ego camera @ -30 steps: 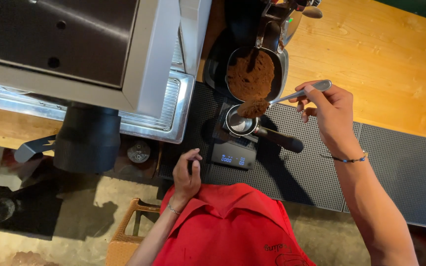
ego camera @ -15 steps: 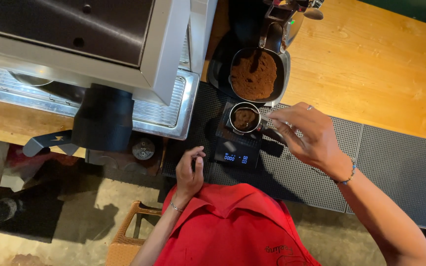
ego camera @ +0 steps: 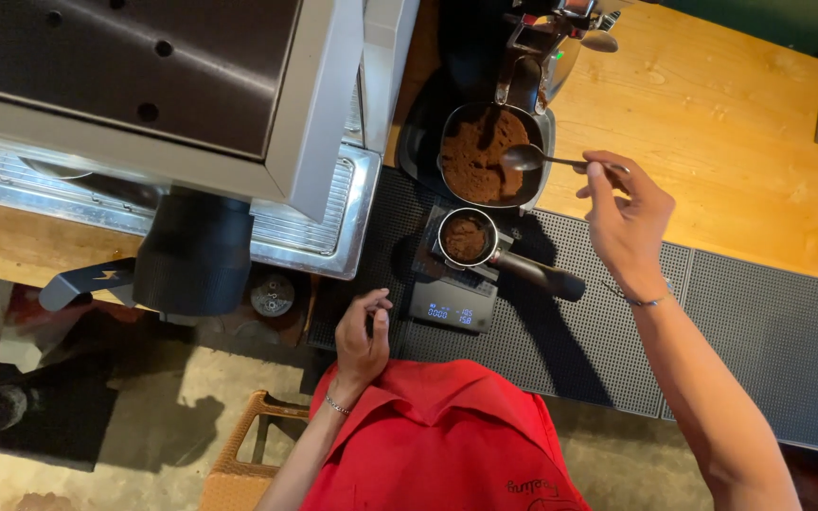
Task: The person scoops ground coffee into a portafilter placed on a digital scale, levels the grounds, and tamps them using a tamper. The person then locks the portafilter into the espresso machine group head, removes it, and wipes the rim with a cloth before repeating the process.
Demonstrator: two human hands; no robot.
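Since half a second ago: right hand (ego camera: 629, 220) lifted away from the portafilter (ego camera: 471, 238) and swung up toward the round tray of ground coffee (ego camera: 478, 156); left hand (ego camera: 362, 338) about where it was at the counter's near edge.

Right hand now pinching the thin handle of a metal spoon (ego camera: 528, 157) between thumb and fingertips, remaining fingers loosely curled, a thin bracelet at the wrist. Spoon bowl over the right part of the tray, just above or on the brown grounds; contact not clear from this angle.

Left hand loosely curled, fingers half bent, resting at the near edge of the black ribbed mat (ego camera: 731, 350), gripping nothing visible. Bracelet on that wrist as well.

Portafilter sitting upright on a small digital scale (ego camera: 453, 305), basket partly filled with grounds, dark handle pointing right and toward the body. Scale on the mat, display lit, directly below the tray.

Tray under the spout of a coffee grinder (ego camera: 546, 38) at the top of the view. Espresso machine (ego camera: 172, 85) with its steel drip grate to the left. Light wooden countertop (ego camera: 712, 123) to the right, beyond the mat. Red shirt (ego camera: 447, 445) at the bottom of the view.
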